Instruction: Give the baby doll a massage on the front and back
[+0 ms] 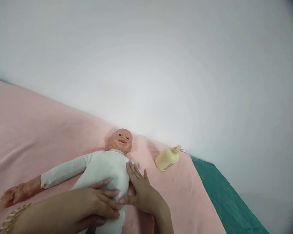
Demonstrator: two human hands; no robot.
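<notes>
Left hand [97, 203] and right hand [145, 195] lie on doll's white cloth body

At the far left, a pink sheet [26, 123] spreads beneath everything, with a soft crease in it. Over it stretches one arm of the doll [109, 165], in a white sleeve [65, 170] that ends above a bare, brownish doll hand [13, 195].

Just below that arm, the person's left forearm comes in from the lower left, a gold-toned bracelet [16, 217] at its wrist. The left hand lies palm down across the lower torso, fingers extended and a little apart, pointing right.

The doll is on its back under both hands. Its bald head [122, 139] is above them, face up, near the white wall [146, 65].

Next comes the right hand, laid along the side of the torso, its fingertips near the shoulder. Its fingers are spread and its thumb reaches out toward the left hand's fingertips; whether they touch, I cannot tell.

Farther right, apart from the hands, a pale yellow pump bottle [167, 159] is on the pink sheet. Beyond the sheet's right edge shows a green covering [224, 191].
</notes>
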